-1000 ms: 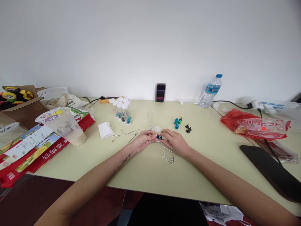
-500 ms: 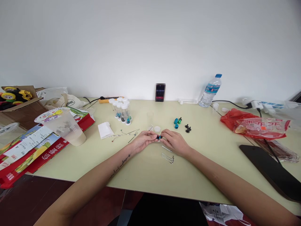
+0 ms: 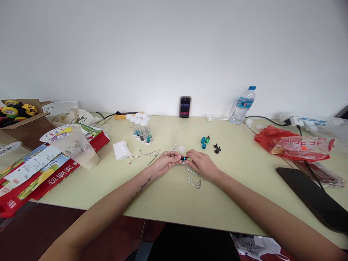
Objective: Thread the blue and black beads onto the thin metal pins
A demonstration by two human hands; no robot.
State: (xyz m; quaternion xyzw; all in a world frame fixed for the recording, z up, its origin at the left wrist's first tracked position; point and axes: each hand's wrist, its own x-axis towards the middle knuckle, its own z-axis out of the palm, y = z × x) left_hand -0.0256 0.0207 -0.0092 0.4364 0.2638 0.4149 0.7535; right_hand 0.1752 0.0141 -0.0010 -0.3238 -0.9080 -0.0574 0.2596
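Between the fingertips of both hands is a small black and blue piece [image 3: 184, 158]. My left hand [image 3: 166, 163] pinches its left side, and a thin metal rod [image 3: 170, 155] sticks out leftward from those fingers. My right hand [image 3: 201, 164] closes on the piece's right end. Just beyond the fingers stand a clear open tube [image 3: 173, 136] and a white cap [image 3: 181, 149]. Metal rods with bent ends [image 3: 194, 182] lie near my right hand. Blue and green pieces [image 3: 203, 140] and black pieces [image 3: 217, 148] sit farther right.
Capped clear tubes [image 3: 141, 127] stand at back left, near white paper [image 3: 121, 150] and thin wire pieces [image 3: 152, 154]. A plastic cup [image 3: 81, 150] is at left. A phone [image 3: 185, 107] leans on the wall; a water bottle [image 3: 243, 105], red bag [image 3: 296, 143] and black board [image 3: 310, 197] are right.
Both hands stay almost in place. The small black and blue piece between the fingertips has turned slightly, with a little more blue showing.
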